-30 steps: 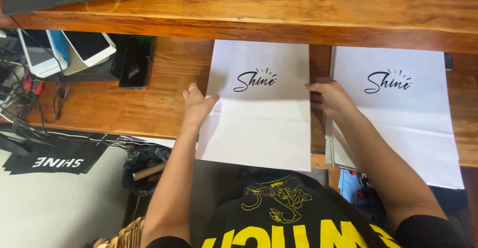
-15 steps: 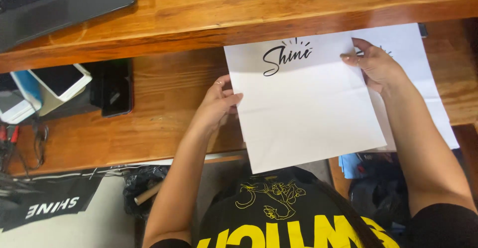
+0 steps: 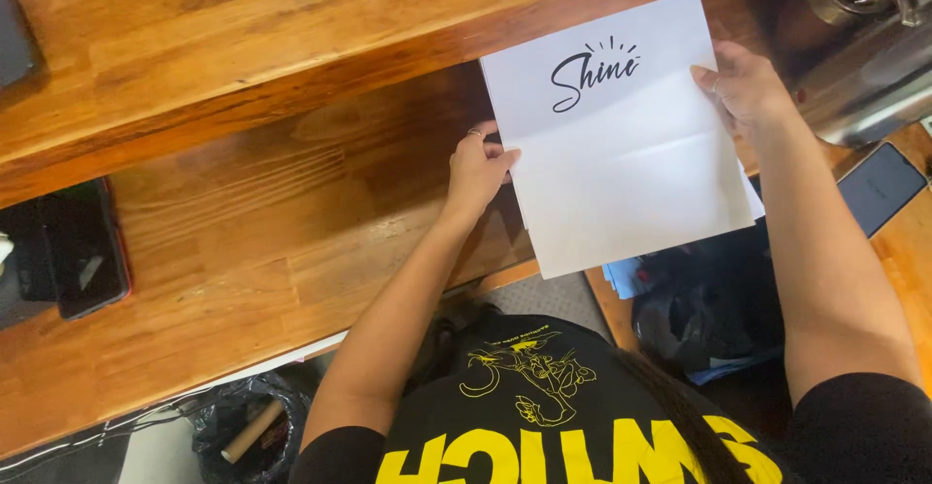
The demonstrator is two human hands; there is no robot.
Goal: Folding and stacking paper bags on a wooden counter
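You hold a white paper bag [image 3: 621,144] flat between both hands, above the lower wooden shelf [image 3: 243,241] and partly past its front edge. Your left hand [image 3: 478,168] pinches the bag's left edge, thumb on top and fingers curled underneath, a ring on one finger. Your right hand [image 3: 746,86] grips the upper right edge, thumb on the face and fingers behind. The bag shows a black script logo near its top. A dark phone [image 3: 83,256] lies at the shelf's far left, well apart.
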